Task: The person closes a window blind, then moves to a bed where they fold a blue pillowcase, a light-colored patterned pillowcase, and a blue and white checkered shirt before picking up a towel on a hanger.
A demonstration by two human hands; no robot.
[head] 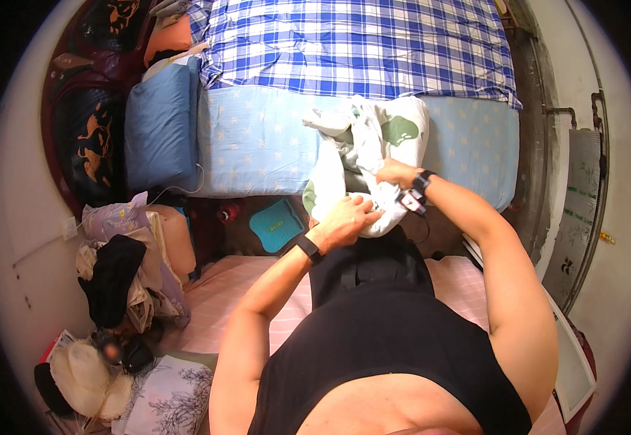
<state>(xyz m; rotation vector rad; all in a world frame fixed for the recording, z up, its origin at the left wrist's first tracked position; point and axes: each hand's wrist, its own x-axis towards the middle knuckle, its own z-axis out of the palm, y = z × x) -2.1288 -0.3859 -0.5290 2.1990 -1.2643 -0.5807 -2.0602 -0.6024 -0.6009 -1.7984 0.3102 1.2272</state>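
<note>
A white cloth (410, 144) with green patches lies bunched over the near edge of the bed and hangs down to my lap. My right hand (397, 173) grips a gathered part of it, fingertips partly buried in the folds. Lower and to the left, my left hand (348, 217) holds the cloth's near end above my knees, its fingers curled over the fabric. Each wrist wears a black band. Beside the right wrist is a small light-faced device (412, 202), with a dark cord below it.
Before me is a bed with a light blue sheet (256, 147), a blue checked cover (359, 43) and a blue pillow (160, 128). A teal board-like item (276, 224) lies below its edge. Piled clothes (112, 277) and a straw hat (82, 375) are at left.
</note>
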